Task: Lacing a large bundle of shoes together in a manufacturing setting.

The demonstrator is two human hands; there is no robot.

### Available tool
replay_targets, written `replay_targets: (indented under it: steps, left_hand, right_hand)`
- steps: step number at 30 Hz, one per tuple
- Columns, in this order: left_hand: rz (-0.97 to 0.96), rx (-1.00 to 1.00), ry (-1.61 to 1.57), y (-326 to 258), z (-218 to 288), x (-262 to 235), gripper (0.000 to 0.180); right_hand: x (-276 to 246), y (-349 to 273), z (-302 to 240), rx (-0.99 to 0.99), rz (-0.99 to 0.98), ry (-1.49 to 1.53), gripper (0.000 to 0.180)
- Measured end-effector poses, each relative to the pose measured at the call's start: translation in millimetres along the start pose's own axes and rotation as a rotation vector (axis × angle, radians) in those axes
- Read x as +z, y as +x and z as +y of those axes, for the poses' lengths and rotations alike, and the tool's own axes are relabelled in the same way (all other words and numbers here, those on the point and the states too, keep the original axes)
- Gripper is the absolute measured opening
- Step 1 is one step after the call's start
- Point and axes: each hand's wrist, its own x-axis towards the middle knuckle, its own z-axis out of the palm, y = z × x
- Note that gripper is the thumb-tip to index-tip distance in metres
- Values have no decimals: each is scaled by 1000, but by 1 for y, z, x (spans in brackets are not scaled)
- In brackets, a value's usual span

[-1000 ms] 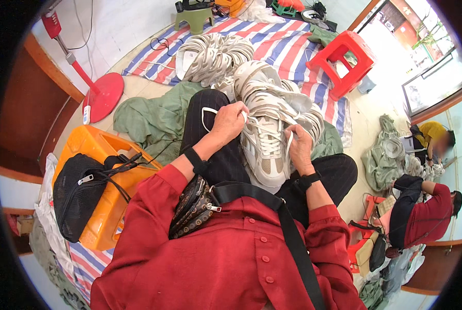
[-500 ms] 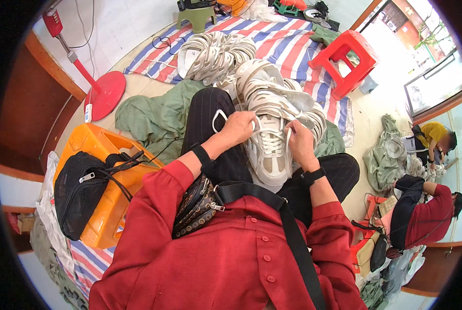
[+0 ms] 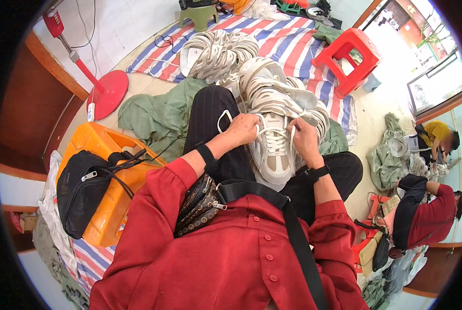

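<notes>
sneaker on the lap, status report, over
Left hand and right hand each pinching a white lace. Sneaker sits toe-down on the lap, partly laced. Nothing blocking; more sneakers piled behind on the striped mat.

An orange plastic crate (image 3: 109,191) lies on the floor, and the rest is placed from it. A black mesh bag (image 3: 81,191) rests on its near side, straps trailing across the top. Just beyond it lies a crumpled green cloth (image 3: 156,113). Farther back stands a red fan base (image 3: 109,93) with its pole. Past the cloth spreads a striped mat (image 3: 293,41) carrying a heap of pale shoes (image 3: 218,51) and a red plastic stool (image 3: 347,57). Well apart to the right, two other people (image 3: 422,217) sit on the floor.
</notes>
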Motion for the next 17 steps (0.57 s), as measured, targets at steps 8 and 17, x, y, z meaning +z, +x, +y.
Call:
replay_targets:
  steps: [8,17]
  left_hand:
    - [33,23,-145,1,2,4,20]
    - [187,97,167,2,-2,13,14]
  right_hand:
    - [2,-1,1,-35,27,0,6]
    - [2,-3,-1,-19,30,10,6]
